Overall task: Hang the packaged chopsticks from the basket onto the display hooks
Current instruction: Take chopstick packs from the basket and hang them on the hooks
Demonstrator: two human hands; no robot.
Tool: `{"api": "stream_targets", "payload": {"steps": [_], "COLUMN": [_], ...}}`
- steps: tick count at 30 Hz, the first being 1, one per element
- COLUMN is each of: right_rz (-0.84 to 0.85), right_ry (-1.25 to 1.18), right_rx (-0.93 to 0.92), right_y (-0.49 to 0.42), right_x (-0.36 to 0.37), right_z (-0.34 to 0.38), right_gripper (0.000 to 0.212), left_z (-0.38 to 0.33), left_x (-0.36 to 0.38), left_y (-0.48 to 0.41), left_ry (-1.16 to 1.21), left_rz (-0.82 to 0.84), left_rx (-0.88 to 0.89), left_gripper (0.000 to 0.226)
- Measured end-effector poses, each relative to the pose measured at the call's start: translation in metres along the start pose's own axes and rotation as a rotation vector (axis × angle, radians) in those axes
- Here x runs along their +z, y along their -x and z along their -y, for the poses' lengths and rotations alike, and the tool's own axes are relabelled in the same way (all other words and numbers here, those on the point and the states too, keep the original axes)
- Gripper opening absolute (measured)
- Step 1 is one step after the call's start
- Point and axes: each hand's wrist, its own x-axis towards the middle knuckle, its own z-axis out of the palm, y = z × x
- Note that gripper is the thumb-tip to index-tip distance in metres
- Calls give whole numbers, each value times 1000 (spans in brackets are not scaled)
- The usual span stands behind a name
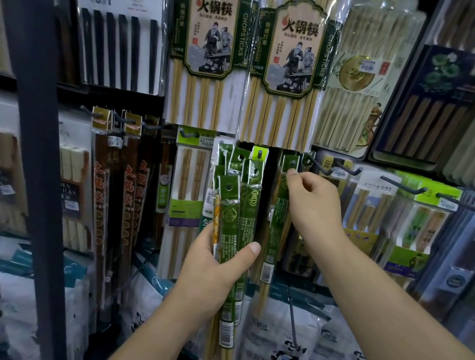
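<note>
My left hand (pixel 214 269) grips a bundle of several green-wrapped chopstick packs (pixel 238 224), held upright in front of the display. My right hand (pixel 312 204) pinches the top of one green chopstick pack (pixel 278 214), whose punched header sits at a dark display hook (pixel 292 164). Whether the hole is fully over the hook I cannot tell. More green packs hang on the hook just left (pixel 259 154). The basket is out of view.
Large bamboo chopstick packs (pixel 207 53) hang above. Black hooks (pixel 403 186) jut out to the right with boxed chopsticks. A dark metal upright (pixel 39 155) stands at the left. Panda-printed bags (pixel 286 353) lie on the shelf below.
</note>
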Motion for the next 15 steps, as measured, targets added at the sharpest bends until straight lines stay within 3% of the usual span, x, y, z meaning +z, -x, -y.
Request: {"api": "stream_targets", "payload": {"steps": [2,5,9,13,15], "right_rz": [-22,-46,-65,-93,-2], "right_ry": [60,96,63,0,-97], "right_rx": [-15,23,94,128,118], "right_y": [-4,-7,1,21,32], "right_x": [4,7,8,3,0], "right_z": [-3,-7,-11,-12,-7], "right_gripper": [52,53,48,30,27], "left_z": [-1,-2,1,1,0], "left_x": [1,1,0,0,2], "left_y": [0,1,0,-1,-1], "left_ry": [3,-14,-26,-10,14], "left_rz": [-3,-20,-7,3,3], "left_rx": [4,6,7,18,19], "left_gripper": [31,55,35,36,41]}}
